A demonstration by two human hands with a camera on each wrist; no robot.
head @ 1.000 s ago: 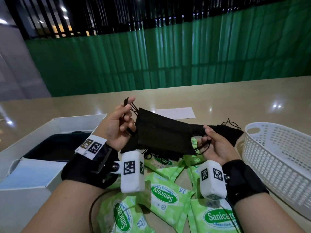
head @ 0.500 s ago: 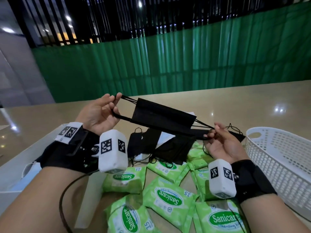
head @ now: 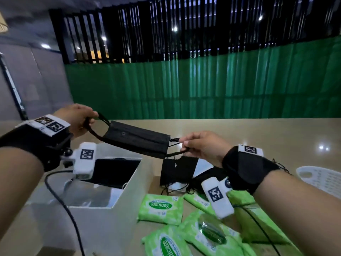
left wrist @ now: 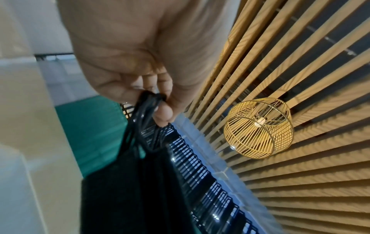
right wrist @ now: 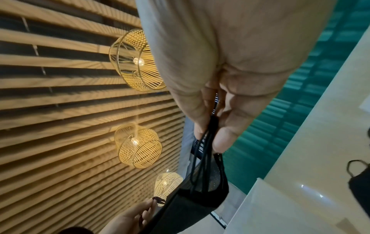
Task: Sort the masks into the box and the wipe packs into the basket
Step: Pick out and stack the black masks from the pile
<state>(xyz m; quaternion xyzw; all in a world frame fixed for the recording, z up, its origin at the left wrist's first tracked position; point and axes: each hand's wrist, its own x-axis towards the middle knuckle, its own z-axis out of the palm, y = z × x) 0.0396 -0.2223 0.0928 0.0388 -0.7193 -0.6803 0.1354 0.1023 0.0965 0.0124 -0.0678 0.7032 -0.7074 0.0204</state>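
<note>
Stretching mask (head: 137, 139) between both grips above box (head: 103, 183): left hand (head: 77, 117) pinches left ear loops, right hand (head: 202, 146) pinches right ones; wipe packs (head: 160, 209) on tabletop (head: 258, 132).

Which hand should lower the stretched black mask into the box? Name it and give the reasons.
Left. The left hand pinches the black mask by its loops above the box; the right hand holds the far loops over the loose masks, nearer the basket.
</note>
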